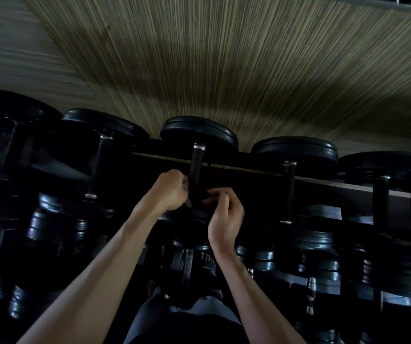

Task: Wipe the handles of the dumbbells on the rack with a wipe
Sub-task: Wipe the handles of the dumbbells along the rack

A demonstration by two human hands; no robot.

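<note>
The left hand (172, 191) is curled up beside the lower part of a dumbbell handle (195, 170). A small pale bit sticks out under its fingers. That looks like the wipe (187, 200), so this hand seems to pinch it against the left side of the handle. It is dark there, so most of the wipe is hidden.

The right hand (224, 214) is on the other side of the same handle. Its fingers are bent and their tips sit close to the bar. I cannot tell if they hold a corner of the wipe or only touch the bar.

The handle belongs to the middle dumbbell (199, 135) on the top row of the rack (249, 171). Its round black end points away toward the striped wall (249, 58). More dumbbells sit to both sides, and more rows sit lower down.

I think the step now is cleaning this one handle, near its lower end. Next, the wipe needs to go round the bar and slide up toward the far end. The hands should keep a snug hold so the wipe does not slip off. Then the next handle (288, 192) to the right can have its turn.
</note>
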